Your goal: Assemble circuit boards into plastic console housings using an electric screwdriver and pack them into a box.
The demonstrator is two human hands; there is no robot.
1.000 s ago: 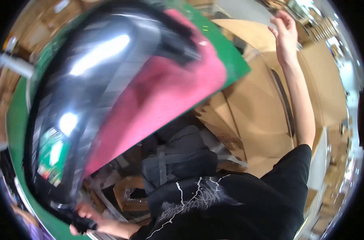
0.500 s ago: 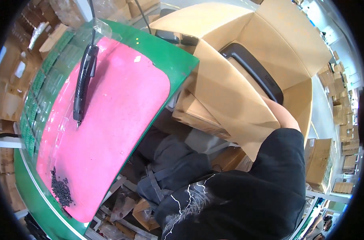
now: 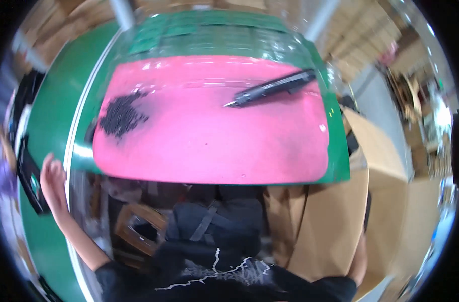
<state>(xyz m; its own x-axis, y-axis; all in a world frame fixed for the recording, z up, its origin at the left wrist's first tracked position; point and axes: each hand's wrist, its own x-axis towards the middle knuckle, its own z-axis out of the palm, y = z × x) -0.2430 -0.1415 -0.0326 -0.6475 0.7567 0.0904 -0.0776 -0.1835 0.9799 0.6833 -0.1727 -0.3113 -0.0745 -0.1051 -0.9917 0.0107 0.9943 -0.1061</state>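
Observation:
My left hand (image 3: 53, 177) is raised at the left edge of the worktable, fingers loosely bent and apart, slightly blurred, with nothing seen in it. Just beside it lies a black rectangular plastic part (image 3: 30, 176) on the green belt; I cannot tell whether they touch. My right forearm (image 3: 359, 256) reaches into an open cardboard box (image 3: 333, 226) at the lower right, whose wall hides the hand. A sliver of a black part (image 3: 367, 211) shows inside the box, above that forearm.
On the pink mat (image 3: 209, 151) lie a black electric screwdriver (image 3: 275, 88) and a pile of small black screws (image 3: 121, 116). The green belt (image 3: 55, 100) runs along the left, with another person (image 3: 4, 171) beyond it. A small carton (image 3: 139, 229) sits beneath the table.
The view has swung left, from the box toward the table and belt. My left hand has come into sight beside a black part. My right arm is still in the box.

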